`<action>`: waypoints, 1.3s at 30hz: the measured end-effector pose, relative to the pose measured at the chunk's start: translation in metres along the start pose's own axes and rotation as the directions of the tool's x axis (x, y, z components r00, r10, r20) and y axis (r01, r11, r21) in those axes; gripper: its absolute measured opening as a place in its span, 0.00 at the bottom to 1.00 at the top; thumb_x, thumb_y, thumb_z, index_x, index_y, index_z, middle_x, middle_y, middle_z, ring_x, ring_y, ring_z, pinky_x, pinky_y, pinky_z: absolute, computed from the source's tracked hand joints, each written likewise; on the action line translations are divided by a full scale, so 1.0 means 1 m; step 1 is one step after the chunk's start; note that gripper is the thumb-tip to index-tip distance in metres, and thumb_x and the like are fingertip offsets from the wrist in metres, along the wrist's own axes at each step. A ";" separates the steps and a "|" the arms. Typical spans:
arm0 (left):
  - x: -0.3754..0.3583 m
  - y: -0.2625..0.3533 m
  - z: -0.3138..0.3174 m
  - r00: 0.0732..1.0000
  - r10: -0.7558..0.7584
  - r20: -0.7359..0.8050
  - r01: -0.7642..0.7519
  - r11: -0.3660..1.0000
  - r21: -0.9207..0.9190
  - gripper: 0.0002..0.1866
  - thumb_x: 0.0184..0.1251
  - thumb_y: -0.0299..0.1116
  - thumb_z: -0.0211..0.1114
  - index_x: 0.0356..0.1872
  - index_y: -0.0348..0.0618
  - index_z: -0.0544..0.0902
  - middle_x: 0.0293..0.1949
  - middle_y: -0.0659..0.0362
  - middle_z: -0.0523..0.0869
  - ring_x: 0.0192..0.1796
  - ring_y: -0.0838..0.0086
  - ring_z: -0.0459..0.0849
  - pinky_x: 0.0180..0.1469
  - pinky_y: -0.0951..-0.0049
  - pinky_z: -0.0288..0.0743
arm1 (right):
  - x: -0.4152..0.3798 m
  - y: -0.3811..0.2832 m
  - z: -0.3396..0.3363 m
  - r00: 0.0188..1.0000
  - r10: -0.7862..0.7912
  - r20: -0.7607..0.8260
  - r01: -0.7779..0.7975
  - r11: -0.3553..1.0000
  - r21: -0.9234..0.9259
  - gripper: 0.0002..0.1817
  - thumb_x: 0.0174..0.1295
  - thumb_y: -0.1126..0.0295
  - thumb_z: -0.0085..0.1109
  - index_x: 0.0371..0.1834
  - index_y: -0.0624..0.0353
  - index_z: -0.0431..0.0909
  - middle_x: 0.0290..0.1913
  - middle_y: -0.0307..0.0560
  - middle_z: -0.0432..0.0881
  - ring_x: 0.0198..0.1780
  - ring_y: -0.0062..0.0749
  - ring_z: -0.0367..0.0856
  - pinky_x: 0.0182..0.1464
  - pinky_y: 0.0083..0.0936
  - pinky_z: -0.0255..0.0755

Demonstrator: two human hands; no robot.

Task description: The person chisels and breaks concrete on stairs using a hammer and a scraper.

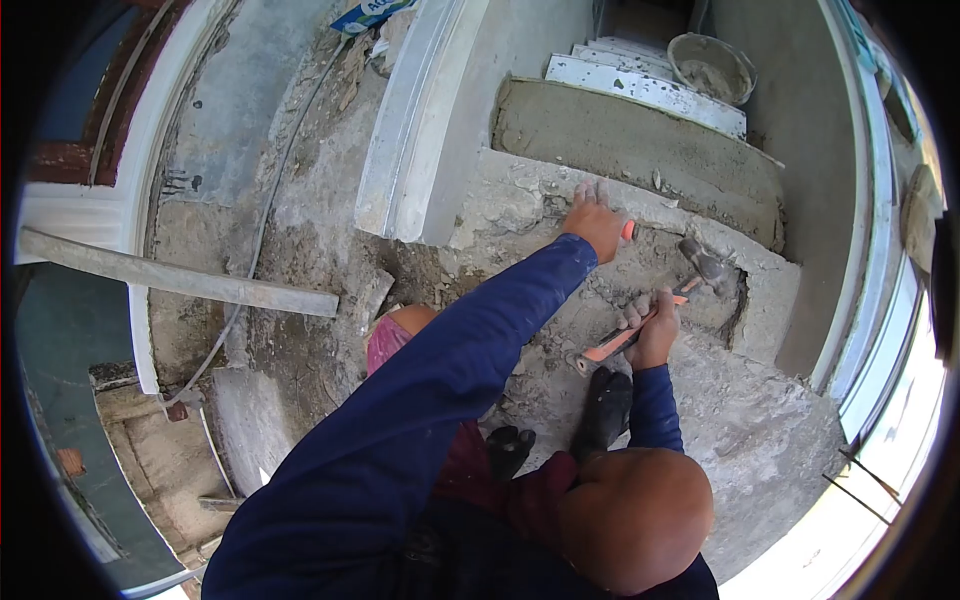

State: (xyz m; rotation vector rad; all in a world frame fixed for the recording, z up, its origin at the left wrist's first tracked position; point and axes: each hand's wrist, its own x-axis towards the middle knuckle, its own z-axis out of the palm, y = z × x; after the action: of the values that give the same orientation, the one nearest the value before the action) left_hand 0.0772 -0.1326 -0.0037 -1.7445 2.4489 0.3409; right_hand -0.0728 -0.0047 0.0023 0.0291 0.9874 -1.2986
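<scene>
My left hand (596,228) rests at the broken edge of the concrete step (690,215). It is closed around what looks like a chisel (628,230); only an orange end shows beside the thumb, and the rest is hidden. Lower and to the right, my right hand (654,328) grips a hammer (612,345) by its orange and black handle. The hammer's grey, dusty head points up and right, over the chipped hollow in the concrete, apart from the chisel. Rubble and dust lie around both hands.
Smoothed wet-looking mortar (640,145) covers the step above, with white speckled stairs (640,90) and a mortar bucket (712,70) behind. At left are a long straight bar (180,272) and a grey cable (268,210). Thin rods (868,485) jut out at lower right.
</scene>
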 end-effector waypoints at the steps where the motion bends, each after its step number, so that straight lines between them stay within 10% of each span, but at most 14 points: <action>1: 0.000 0.005 -0.001 1.000 -0.011 -0.004 0.011 1.000 -0.004 0.22 0.67 0.46 0.63 0.60 0.54 0.84 0.75 0.30 0.62 0.76 0.35 0.60 0.78 0.41 0.45 | 0.003 0.001 -0.006 0.991 0.123 0.054 -0.114 0.982 -0.149 0.15 0.76 0.56 0.49 0.35 0.53 0.66 0.21 0.39 0.68 0.15 0.27 0.67 0.18 0.29 0.66; 3: 0.001 0.008 -0.003 1.000 -0.028 -0.010 0.028 1.000 -0.003 0.21 0.68 0.45 0.62 0.59 0.54 0.85 0.75 0.30 0.62 0.76 0.35 0.61 0.78 0.40 0.46 | 0.000 -0.015 -0.014 0.955 0.277 0.100 -0.230 0.914 -0.335 0.13 0.76 0.58 0.50 0.36 0.55 0.68 0.21 0.38 0.69 0.15 0.27 0.68 0.17 0.29 0.68; 12: 0.006 0.009 -0.016 0.997 0.063 0.051 -0.064 0.998 0.021 0.09 0.59 0.35 0.67 0.40 0.50 0.86 0.69 0.36 0.71 0.68 0.37 0.72 0.73 0.34 0.52 | 0.008 0.008 -0.043 1.000 -0.008 0.022 0.020 0.761 -0.648 0.13 0.76 0.64 0.51 0.34 0.59 0.70 0.20 0.39 0.71 0.15 0.25 0.69 0.15 0.27 0.67; 14: -0.010 0.000 -0.005 0.973 0.175 -0.150 -0.185 0.981 -0.052 0.07 0.57 0.33 0.68 0.37 0.48 0.85 0.62 0.43 0.76 0.62 0.43 0.76 0.69 0.38 0.59 | 0.016 0.013 -0.055 0.994 -0.078 0.074 0.107 0.629 -0.770 0.14 0.76 0.63 0.52 0.33 0.59 0.69 0.19 0.39 0.71 0.15 0.24 0.69 0.15 0.27 0.66; 21: -0.021 -0.004 -0.023 0.978 0.192 0.087 -0.163 0.951 -0.262 0.09 0.55 0.33 0.68 0.37 0.47 0.81 0.48 0.53 0.82 0.54 0.54 0.80 0.58 0.56 0.72 | 0.000 0.005 -0.041 1.000 -0.002 0.001 0.003 0.750 -0.661 0.14 0.76 0.60 0.51 0.35 0.57 0.71 0.19 0.37 0.69 0.14 0.24 0.67 0.14 0.26 0.65; 33: -0.040 -0.041 -0.016 0.909 0.410 -0.073 -0.404 0.823 -0.400 0.13 0.61 0.44 0.70 0.36 0.46 0.81 0.34 0.51 0.85 0.44 0.51 0.84 0.52 0.52 0.75 | 0.003 0.005 -0.042 1.000 0.020 0.014 -0.006 0.759 -0.651 0.17 0.76 0.60 0.53 0.31 0.57 0.67 0.18 0.40 0.70 0.13 0.26 0.69 0.15 0.27 0.66; 39: -0.011 -0.019 -0.016 0.970 0.239 0.034 -0.215 0.922 -0.323 0.20 0.61 0.51 0.72 0.38 0.45 0.81 0.37 0.52 0.85 0.47 0.54 0.84 0.54 0.54 0.73 | 0.009 0.005 -0.046 0.999 0.048 0.017 -0.027 0.781 -0.624 0.13 0.77 0.59 0.51 0.37 0.56 0.70 0.19 0.38 0.69 0.14 0.24 0.67 0.15 0.26 0.66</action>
State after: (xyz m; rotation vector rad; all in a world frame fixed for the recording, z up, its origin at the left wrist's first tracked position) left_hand 0.0994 -0.1327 0.0123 -1.5118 2.6651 0.8508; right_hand -0.0964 0.0138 -0.0335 -0.4836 1.3440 -0.8746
